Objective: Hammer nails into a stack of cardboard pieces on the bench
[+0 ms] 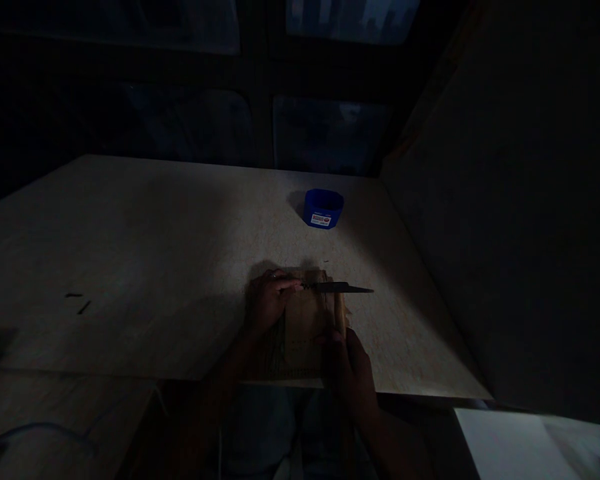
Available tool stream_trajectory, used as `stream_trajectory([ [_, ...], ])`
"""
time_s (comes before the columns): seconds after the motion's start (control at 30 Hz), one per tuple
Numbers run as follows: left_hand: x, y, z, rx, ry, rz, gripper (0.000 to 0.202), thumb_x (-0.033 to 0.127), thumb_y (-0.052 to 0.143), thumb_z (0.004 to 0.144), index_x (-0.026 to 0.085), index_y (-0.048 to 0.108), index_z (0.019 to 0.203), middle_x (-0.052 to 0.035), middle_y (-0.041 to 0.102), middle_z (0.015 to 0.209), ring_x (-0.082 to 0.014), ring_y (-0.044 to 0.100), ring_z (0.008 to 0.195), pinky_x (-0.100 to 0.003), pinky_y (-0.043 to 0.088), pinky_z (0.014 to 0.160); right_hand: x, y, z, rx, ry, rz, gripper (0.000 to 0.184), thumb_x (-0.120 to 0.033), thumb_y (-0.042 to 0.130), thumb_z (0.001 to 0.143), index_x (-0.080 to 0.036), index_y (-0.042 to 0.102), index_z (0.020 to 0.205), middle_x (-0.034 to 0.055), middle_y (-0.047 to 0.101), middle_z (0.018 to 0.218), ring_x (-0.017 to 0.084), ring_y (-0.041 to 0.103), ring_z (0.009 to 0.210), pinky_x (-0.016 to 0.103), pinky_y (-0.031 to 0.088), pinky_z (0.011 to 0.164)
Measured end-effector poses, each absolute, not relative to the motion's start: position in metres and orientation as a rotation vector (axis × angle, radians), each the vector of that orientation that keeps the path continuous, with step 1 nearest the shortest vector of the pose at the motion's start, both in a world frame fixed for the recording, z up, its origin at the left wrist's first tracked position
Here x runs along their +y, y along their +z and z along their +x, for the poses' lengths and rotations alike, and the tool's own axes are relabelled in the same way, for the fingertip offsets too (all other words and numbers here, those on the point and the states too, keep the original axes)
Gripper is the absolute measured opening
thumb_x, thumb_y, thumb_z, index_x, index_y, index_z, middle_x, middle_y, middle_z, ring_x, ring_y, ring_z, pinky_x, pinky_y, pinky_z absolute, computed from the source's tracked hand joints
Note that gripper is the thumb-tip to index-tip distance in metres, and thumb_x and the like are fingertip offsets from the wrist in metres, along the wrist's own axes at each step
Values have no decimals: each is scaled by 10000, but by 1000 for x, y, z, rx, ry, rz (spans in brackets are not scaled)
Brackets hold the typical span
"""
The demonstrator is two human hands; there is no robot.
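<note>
Far out at 9 o'clock from the work, two small dark slivers [78, 300] lie on the pale counter [145, 240], well apart from everything else.

Near the counter's front edge lies a tan board [303, 337], flat, with its near end at the edge. The left hand [269, 305] rests on the board's upper left corner. Its fingers are closed round the handle of a pointed tool [338, 288]. The tool is slim and dark, and it lies across the board's far end with its tip aimed at 3 o'clock, past the board's right side. The light is too dim to tell whether it is a blade or a file.

The right hand [353, 365] clasps the board at its 4 o'clock corner. The thumb presses on top, and the fingers appear to be curled round the right edge, where a paler strip runs. Both hands are therefore occupied, one with the tool and one steadying the board.

The step in hand looks like working the tool along the board's far end. A further stroke would call for the right hand to keep the board pinned and its thumb clear of the point.

At 12 o'clock from the board, apart from it, stands a blue tub [323, 209] with a small label. At 4 o'clock, off the counter, lies a white sheet [525, 443].
</note>
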State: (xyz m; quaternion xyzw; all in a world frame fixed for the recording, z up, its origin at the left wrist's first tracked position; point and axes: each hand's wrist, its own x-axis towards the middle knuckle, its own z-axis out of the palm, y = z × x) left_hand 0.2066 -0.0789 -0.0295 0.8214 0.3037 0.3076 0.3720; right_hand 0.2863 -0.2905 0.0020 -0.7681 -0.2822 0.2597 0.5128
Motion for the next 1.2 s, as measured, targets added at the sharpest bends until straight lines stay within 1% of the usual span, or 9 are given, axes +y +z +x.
stream_trajectory([
  [0.2,-80,-26,207,779,785,2094,135,263,721,852,340,820,900,-32,744,916,-246,619,919,-400,458,886,-292,-4,286,-660,681,-1840,540,-635,375,985,-177,660,953,21,632,661,165,551,567,260,382,520],
  [0.33,-81,-26,207,781,765,2158,138,260,709,862,328,815,920,-37,745,942,-255,613,966,-409,451,900,-292,0,287,-674,661,-1850,540,-628,379,987,-176,671,941,41,669,699,176,586,598,261,411,532],
  [0.5,-84,-19,206,812,698,2319,161,271,657,907,304,798,979,-37,746,1016,-251,624,1017,-415,459,915,-289,25,298,-759,694,-1847,527,-612,376,992,-176,671,964,81,742,833,203,666,696,267,476,593],
  [0.6,-86,-14,205,837,638,2408,167,276,645,921,287,791,1003,-39,742,1029,-249,628,1028,-417,465,917,-284,50,309,-873,743,-1884,494,-588,369,1001,-177,642,1030,86,748,867,210,688,731,270,491,627],
  [0.7,-87,-12,205,850,633,2447,165,261,645,923,281,788,1004,-36,742,1027,-241,631,1019,-405,467,908,-277,71,318,-1024,767,-1928,472,-568,353,1002,-182,610,1091,70,733,805,216,687,688,275,470,598],
  [0.8,-88,-12,205,843,627,2475,188,246,619,939,293,786,1009,-35,737,1024,-234,629,1015,-395,464,894,-270,82,321,-1156,743,-2008,444,-521,323,1005,-180,595,1090,68,716,753,229,680,643,286,417,549],
  [0.9,-88,-13,204,860,595,2487,188,250,617,938,298,788,998,-34,732,1031,-241,623,1025,-404,458,893,-263,83,320,-1230,797,-2099,428,-482,306,999,-175,593,1082,107,730,789,251,694,663,301,397,546],
  [1.0,-88,-12,203,874,572,2494,179,254,625,930,294,791,982,-35,734,1036,-249,621,1031,-412,456,897,-261,78,320,-1260,889,-2138,420,-481,307,987,-180,593,1055,133,741,812,263,699,662,309,385,533],
  [1.2,-90,-9,204,865,605,2476,192,243,621,930,310,794,978,-29,742,1035,-232,638,985,-394,461,873,-262,73,324,-1219,800,-2099,416,-470,290,992,-185,578,1087,132,748,873,261,711,722,310,407,589],
])
